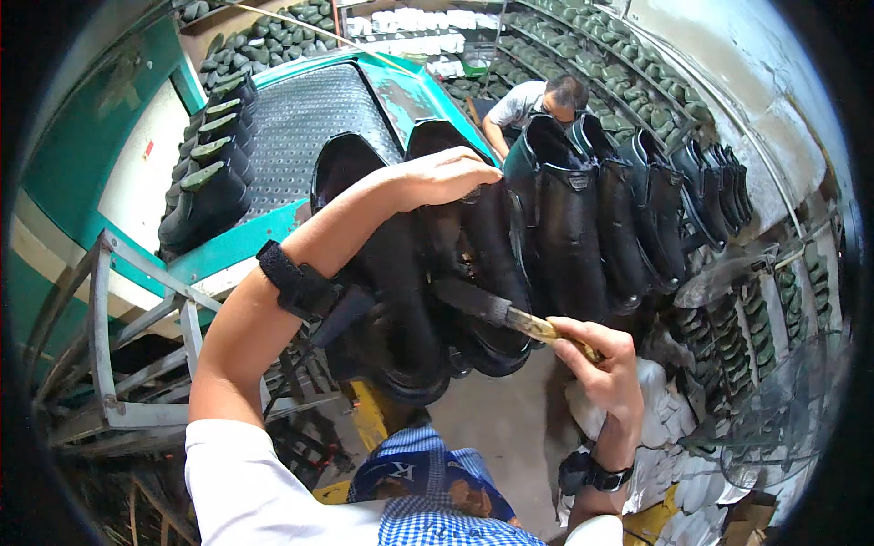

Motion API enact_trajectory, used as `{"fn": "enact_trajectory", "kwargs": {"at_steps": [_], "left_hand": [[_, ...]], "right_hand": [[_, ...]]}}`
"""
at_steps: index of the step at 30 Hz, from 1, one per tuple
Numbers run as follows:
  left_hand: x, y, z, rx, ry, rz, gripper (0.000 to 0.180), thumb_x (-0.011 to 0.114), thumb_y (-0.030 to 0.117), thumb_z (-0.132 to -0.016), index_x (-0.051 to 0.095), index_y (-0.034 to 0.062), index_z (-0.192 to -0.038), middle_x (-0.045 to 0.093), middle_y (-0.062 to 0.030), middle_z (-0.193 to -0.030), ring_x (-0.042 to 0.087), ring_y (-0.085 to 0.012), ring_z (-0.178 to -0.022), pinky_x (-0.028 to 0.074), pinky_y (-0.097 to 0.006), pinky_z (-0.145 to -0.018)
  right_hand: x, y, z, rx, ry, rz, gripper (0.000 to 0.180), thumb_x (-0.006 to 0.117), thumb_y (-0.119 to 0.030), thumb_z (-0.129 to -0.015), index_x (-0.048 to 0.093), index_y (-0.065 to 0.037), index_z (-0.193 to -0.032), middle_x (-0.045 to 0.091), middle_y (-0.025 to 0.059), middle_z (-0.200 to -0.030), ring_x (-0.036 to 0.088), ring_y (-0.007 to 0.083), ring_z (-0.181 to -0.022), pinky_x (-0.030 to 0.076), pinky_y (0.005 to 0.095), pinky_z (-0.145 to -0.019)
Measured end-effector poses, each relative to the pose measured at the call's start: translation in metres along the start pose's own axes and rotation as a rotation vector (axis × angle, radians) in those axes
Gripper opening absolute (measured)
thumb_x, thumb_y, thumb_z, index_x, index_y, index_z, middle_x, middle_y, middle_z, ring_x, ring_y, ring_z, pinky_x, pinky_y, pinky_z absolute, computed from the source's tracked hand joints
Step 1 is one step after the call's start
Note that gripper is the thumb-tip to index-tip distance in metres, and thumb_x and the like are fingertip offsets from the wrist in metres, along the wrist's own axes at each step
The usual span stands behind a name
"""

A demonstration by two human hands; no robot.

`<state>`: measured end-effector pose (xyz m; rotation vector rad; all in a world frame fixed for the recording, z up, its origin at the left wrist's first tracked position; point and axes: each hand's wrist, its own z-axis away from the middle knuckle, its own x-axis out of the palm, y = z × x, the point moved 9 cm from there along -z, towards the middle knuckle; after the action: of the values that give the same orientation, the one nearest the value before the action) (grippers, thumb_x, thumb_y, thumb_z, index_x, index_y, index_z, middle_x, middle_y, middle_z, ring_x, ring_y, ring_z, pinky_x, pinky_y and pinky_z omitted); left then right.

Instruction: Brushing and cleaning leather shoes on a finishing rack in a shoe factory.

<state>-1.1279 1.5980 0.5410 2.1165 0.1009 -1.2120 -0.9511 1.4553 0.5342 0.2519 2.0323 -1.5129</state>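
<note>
My left hand reaches across the row and is closed over the top rim of a black boot. In my right hand is a brush, gripped by its worn, light handle. The dark, flat bristles point left and lie against or just in front of the lower part of that boot; contact is hard to make out. Just left of it hangs another black boot, partly behind my left forearm. Both boots are tilted toe-down, with their openings upward.
More black boots continue the row to the right. Behind, several black shoes line a green machine with a studded black belt. A co-worker bends beyond the row. A metal frame stands left; a fan cage is lower right.
</note>
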Motion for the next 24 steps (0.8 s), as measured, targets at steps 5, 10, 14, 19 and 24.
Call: {"fn": "enact_trajectory", "kwargs": {"at_steps": [5, 10, 14, 19, 24], "left_hand": [[0.006, -0.004, -0.010, -0.393, -0.024, 0.227, 0.029, 0.043, 0.014, -0.089, 0.052, 0.0076, -0.116, 0.050, -0.0108, -0.109, 0.047, -0.0217, -0.104, 0.037, -0.027, -0.090], [0.000, 0.004, -0.007, -0.033, 0.005, 0.132, 0.029, 0.042, 0.013, -0.089, 0.053, 0.0073, -0.115, 0.051, -0.0110, -0.108, 0.049, -0.0222, -0.101, 0.038, -0.027, -0.089], [-0.002, 0.013, -0.004, 0.207, 0.067, -0.026, 0.028, 0.042, 0.014, -0.088, 0.054, 0.0049, -0.112, 0.052, -0.0115, -0.108, 0.049, -0.0228, -0.099, 0.040, -0.027, -0.087], [0.007, -0.012, -0.016, -0.429, -0.089, 0.199, 0.033, 0.047, 0.027, -0.085, 0.055, -0.0053, -0.081, 0.057, -0.0096, -0.070, 0.053, -0.0227, -0.067, 0.041, -0.030, -0.063], [-0.044, 0.035, -0.024, -0.419, 0.377, -0.368, 0.026, 0.043, 0.023, -0.084, 0.056, 0.0026, -0.076, 0.058, -0.0192, -0.072, 0.058, -0.0344, -0.074, 0.044, -0.043, -0.066]], "right_hand": [[-0.027, 0.008, -0.010, 0.097, 0.295, -0.159, 0.024, 0.059, -0.003, -0.079, 0.060, 0.002, -0.103, 0.063, 0.0075, -0.090, 0.056, 0.0076, -0.079, 0.044, 0.0186, -0.069], [-0.034, 0.016, -0.002, 0.172, 0.255, -0.151, 0.022, 0.059, -0.003, -0.079, 0.061, 0.002, -0.101, 0.063, 0.0049, -0.088, 0.056, 0.0072, -0.077, 0.044, 0.0192, -0.068], [-0.031, 0.017, -0.004, 0.168, 0.250, -0.168, 0.023, 0.060, -0.003, -0.078, 0.061, 0.002, -0.100, 0.063, 0.0048, -0.088, 0.056, 0.0071, -0.077, 0.045, 0.0200, -0.068], [-0.034, 0.027, 0.019, 0.188, 0.299, -0.195, 0.022, 0.060, -0.001, -0.078, 0.062, 0.001, -0.100, 0.063, 0.0043, -0.088, 0.055, 0.0080, -0.077, 0.044, 0.0196, -0.070], [-0.085, 0.025, 0.034, 0.109, 0.578, -0.004, 0.022, 0.059, -0.004, -0.080, 0.061, 0.000, -0.102, 0.063, 0.0046, -0.090, 0.056, 0.0082, -0.079, 0.044, 0.0190, -0.070]]}}
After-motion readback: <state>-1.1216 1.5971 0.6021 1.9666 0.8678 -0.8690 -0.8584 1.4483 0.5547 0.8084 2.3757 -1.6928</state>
